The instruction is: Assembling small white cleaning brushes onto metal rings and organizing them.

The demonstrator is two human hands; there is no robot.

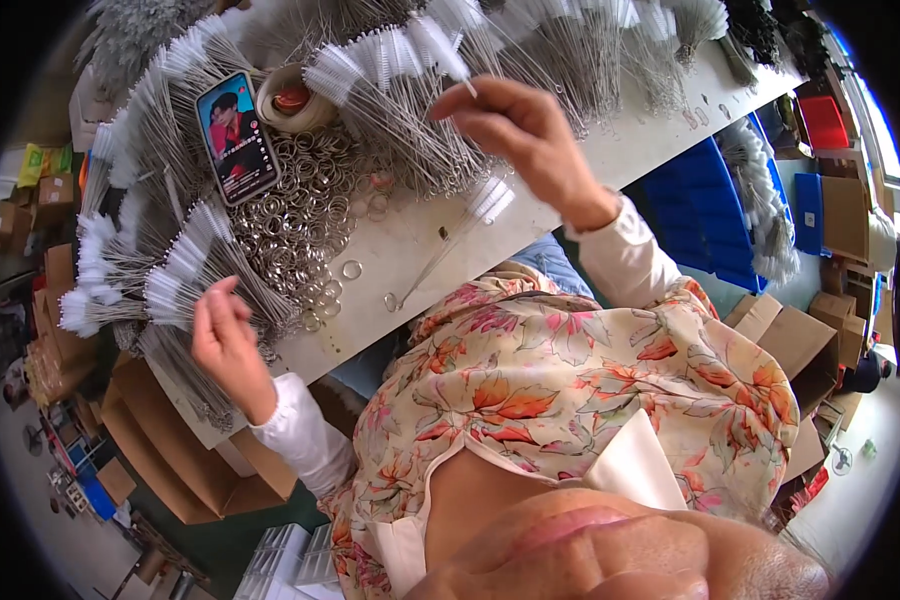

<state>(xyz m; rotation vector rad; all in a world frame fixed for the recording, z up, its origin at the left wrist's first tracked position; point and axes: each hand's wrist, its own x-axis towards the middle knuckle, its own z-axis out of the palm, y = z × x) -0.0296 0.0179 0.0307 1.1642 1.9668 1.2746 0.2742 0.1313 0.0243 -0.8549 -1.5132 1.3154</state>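
My left hand (226,342) hovers at the table's left front, fingers stretched out and holding nothing I can see, beside a bundle of white-bristled wire brushes (185,270). Above the back bunch, my right hand (530,135) has its fingers extended forward. One white brush (435,45) reaches the back of its index finger; no grip on it shows. Between the hands lies a heap of metal split rings (295,205). Near the front edge, a few thin brushes (488,200) lie with their wire ends by a ring (391,301).
A phone (238,138) playing a video leans on the brushes, next to a roll of pale tape (298,98). Blue bins (705,215) stand right of the white table (580,205). Cardboard boxes are at the lower left (185,450) and right (790,345).
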